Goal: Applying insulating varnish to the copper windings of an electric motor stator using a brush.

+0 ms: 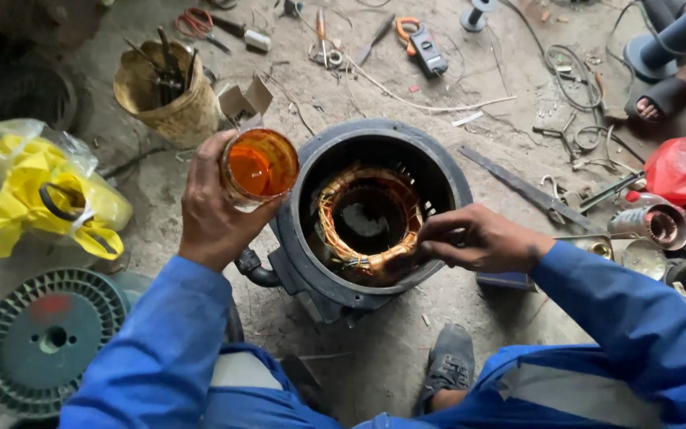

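Blue sleeves lead to hands: left (212,210) grips an orange jar (260,167), right fingertips (470,238) pinch something hidden against copper windings (367,218).

Motor repair workshop: dirt floor (375,349), scattered tools (335,48), stator housing (375,210), wire spool (45,338).

Single head view, sitting high over the person's lap and looking steeply down at the floor (406,349). It is framing the motor housing (375,214) close and near centre, both sleeves entering from the bottom edge. Far floor clutter is filling the top. No second view to share with.
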